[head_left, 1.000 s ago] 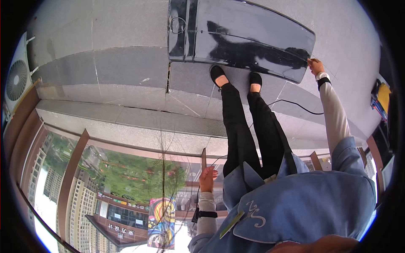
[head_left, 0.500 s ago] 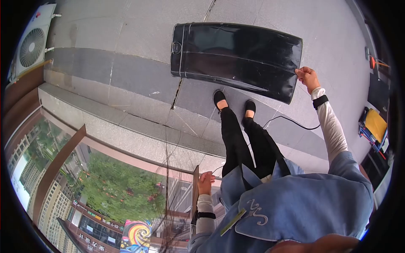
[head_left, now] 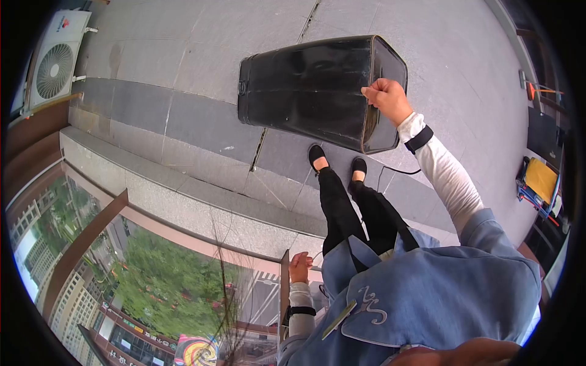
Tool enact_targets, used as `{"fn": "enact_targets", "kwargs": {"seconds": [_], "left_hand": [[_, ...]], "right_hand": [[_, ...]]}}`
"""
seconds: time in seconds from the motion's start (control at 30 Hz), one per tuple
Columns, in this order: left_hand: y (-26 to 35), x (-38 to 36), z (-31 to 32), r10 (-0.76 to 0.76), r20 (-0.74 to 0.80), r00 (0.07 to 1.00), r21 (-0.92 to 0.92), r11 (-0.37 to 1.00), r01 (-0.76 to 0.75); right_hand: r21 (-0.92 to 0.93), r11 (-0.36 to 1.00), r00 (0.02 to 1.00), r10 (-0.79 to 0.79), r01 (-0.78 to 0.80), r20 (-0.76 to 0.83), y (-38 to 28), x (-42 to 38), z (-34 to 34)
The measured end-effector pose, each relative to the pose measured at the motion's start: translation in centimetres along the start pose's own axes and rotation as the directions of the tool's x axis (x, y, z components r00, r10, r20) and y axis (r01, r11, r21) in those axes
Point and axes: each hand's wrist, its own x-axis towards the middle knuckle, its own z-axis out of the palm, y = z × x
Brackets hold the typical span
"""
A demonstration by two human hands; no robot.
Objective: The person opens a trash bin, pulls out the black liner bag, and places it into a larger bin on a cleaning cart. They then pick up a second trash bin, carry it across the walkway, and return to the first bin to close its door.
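A large black glossy bin-like box (head_left: 305, 85) stands tilted over the paving, its right end raised nearer to me. A band and a small ring sit at its left end. My right hand (head_left: 389, 100) is closed on the worn edge of the raised end, thumb and fingers pinching it. Whether that end is a lid, a base or an opening I cannot make out. My left hand (head_left: 300, 267) hangs beside my left hip, fingers loosely bent and a little apart, with nothing visible in it. Both wrists wear black bands.
My feet in black shoes (head_left: 317, 157) are close below the box. A black cable (head_left: 400, 171) runs over the floor under my right arm. An air-conditioner unit (head_left: 56, 70) is at the upper left, windows (head_left: 165, 274) at the lower left, a yellow-topped cart (head_left: 541, 178) at the right.
The box's right end has swung up and leftward, so its end face now shows. My right hand has moved left with it. My left hand stays near my hip.
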Motion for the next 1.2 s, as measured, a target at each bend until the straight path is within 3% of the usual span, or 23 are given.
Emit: {"fn": "enact_targets", "kwargs": {"seconds": [0.17,0.33,0.5,0.57,0.63,0.7,0.87,0.97,1.03,1.1,1.17,1.2], "left_hand": [[1.5,-0.1,0.5,0.015,-0.004,1.000,0.060,0.998,-0.015],[2.1,0.0,1.0,0.065,0.022,0.998,0.130,0.989,-0.067],[1.5,-0.1,2.1,0.100,0.053,0.994,0.150,0.983,-0.107],[1.0,-0.5,2.6,0.068,0.035,0.997,0.251,0.965,-0.075],[0.5,-1.3,2.6,0.051,-0.009,0.999,0.265,0.963,-0.047],[0.0,-1.6,2.7,0.024,-0.012,1.000,0.304,0.953,-0.019],[-1.5,-1.7,2.0,-0.024,-0.110,0.994,0.360,0.931,0.063],[-1.4,-1.5,1.8,-0.065,-0.089,0.994,0.356,0.930,0.093],[-1.8,-1.6,2.0,-0.086,-0.093,0.992,0.338,0.935,0.112],[-2.0,-1.9,2.2,-0.104,-0.092,0.990,0.317,0.940,0.128],[-1.7,-2.3,2.9,-0.170,-0.094,0.981,0.403,0.895,0.194],[-1.4,-2.6,3.3,-0.116,-0.056,0.992,0.477,0.869,0.129]], "right_hand": [[-0.059,0.998,0.999,-0.001,-0.002,-0.044,0.9,-0.3,-0.9],[-0.068,0.997,0.992,0.036,-0.044,-0.122,6.4,-0.3,-5.1],[0.058,0.983,0.972,0.181,-0.174,-0.150,18.2,0.4,-11.1],[0.067,0.972,0.964,0.233,-0.226,-0.131,25.1,0.7,-13.4],[-0.018,0.932,0.926,0.356,-0.361,-0.123,30.6,0.5,-15.2],[0.008,0.876,0.868,0.480,-0.483,-0.128,35.1,-0.1,-16.3],[0.236,0.815,0.815,0.566,-0.530,-0.126,43.4,-1.8,-17.0],[0.238,0.790,0.785,0.604,-0.566,-0.139,47.1,-1.6,-17.2],[0.132,0.779,0.761,0.627,-0.613,-0.164,49.3,-1.1,-17.2],[-0.412,0.749,0.849,0.509,-0.519,-0.144,50.2,-0.8,-17.2],[-0.414,0.715,0.821,0.543,-0.563,-0.178,48.5,-0.8,-16.9],[-0.409,0.681,0.789,0.576,-0.608,-0.213,47.4,-0.5,-16.8]]}}
